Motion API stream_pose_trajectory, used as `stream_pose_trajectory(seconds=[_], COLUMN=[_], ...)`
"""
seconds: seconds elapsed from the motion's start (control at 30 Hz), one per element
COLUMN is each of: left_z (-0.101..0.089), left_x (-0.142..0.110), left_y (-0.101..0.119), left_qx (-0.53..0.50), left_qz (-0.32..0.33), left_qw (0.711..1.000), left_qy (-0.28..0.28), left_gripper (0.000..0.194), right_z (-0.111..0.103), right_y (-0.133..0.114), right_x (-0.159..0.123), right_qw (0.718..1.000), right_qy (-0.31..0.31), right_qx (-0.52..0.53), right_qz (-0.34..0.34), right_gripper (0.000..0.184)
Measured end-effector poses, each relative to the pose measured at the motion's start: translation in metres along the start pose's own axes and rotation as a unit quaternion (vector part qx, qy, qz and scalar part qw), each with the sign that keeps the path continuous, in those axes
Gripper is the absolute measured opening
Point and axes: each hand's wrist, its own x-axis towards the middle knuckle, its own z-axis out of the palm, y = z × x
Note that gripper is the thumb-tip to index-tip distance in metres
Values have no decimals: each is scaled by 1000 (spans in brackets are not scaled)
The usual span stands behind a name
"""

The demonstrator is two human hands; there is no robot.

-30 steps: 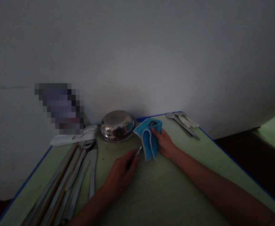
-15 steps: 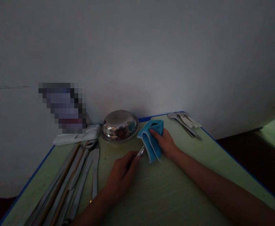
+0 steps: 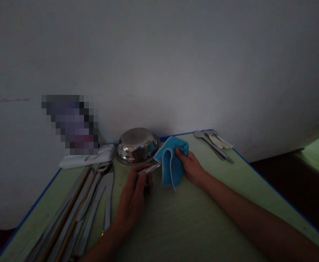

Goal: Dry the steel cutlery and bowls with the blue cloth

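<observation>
My left hand (image 3: 134, 194) grips the handle of a shiny metal utensil (image 3: 153, 168) between thumb and fingers. The utensil's far end runs behind or into a folded blue cloth (image 3: 172, 163) with a pale edge, so its kind is hidden. My right hand (image 3: 193, 168) pinches that cloth from the right, thumb on top, and a loose flap of it hangs down. Just beyond my left hand an upturned steel bowl (image 3: 138, 145) sits against the wall.
Several long utensils, some with wooden handles (image 3: 66, 214), lie along the table's left side. Spoons and white-handled cutlery (image 3: 214, 142) rest at the back right. A white folded cloth or packet (image 3: 88, 156) lies below a blurred-out upright object (image 3: 72, 123). The table (image 3: 192, 222) has blue edging.
My left hand has drawn the handle up and left, and more of the metal shows outside the cloth. The cloth has shifted slightly left in my right hand.
</observation>
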Motion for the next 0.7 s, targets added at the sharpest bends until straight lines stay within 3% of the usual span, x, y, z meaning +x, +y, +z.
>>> stream_pose_trajectory(seconds=[0.17, 0.27, 0.37, 0.47, 0.7], left_z=[-6, -5, 0, 2, 0], left_x=[-4, -4, -3, -1, 3], left_y=[1, 2, 2, 1, -6], left_qx=[53, 120, 132, 159, 222], left_qz=[47, 61, 36, 14, 31], left_qw=[991, 980, 985, 986, 973], left_qy=[-116, -147, -105, -56, -47], left_gripper=[38, 32, 20, 23, 20], right_z=[2, 2, 0, -1, -4], right_y=[-5, -9, -10, -9, -9], right_x=[0, 0, 1, 2, 0], right_qw=[996, 993, 993, 994, 993], right_qy=[82, 101, 100, 81, 5], right_qx=[38, 41, 43, 56, 74], right_qz=[20, 37, 41, 43, 90], right_gripper=[33, 29, 28, 27, 28])
